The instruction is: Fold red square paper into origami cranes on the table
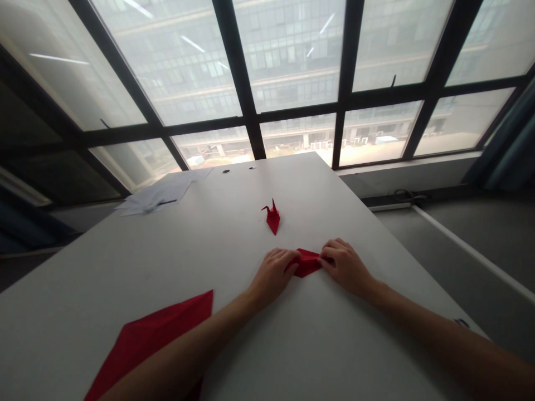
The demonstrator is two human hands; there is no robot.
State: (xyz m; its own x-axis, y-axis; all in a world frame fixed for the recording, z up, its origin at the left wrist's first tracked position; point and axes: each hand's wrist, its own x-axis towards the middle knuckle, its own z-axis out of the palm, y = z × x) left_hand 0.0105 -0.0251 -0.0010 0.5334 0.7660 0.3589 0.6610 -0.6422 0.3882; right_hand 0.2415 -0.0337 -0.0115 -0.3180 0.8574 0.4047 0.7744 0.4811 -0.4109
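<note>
A: What did the left hand (pixel 273 273) have?

B: Left end of a folded red paper (pixel 307 263), pinched between thumb and fingers.

A: And the right hand (pixel 345 267)?

B: Pinched on the right tip of the same piece, fingers curled. A diamond-shaped middle showed between the two hands, low at the worktop (pixel 334 334), right of centre.

A: Nearest thing beyond?

B: A red paper crane (pixel 273 220), on the far side and a little left of the folded piece, well clear of either hand. Neck and tail pointed up.

A: Near side?

B: A larger red sheet (pixel 154 331) at near left, partly hidden by the left forearm (pixel 213 334).

A: Farther out?

B: Loose white papers (pixel 184 181) at far left, a slim dark item (pixel 167 202) on them, too small to name.

A: Past the edge?

B: Dark-framed windows (pixel 292 55) across the far side; a blue curtain (pixel 505 139) at far right.
</note>
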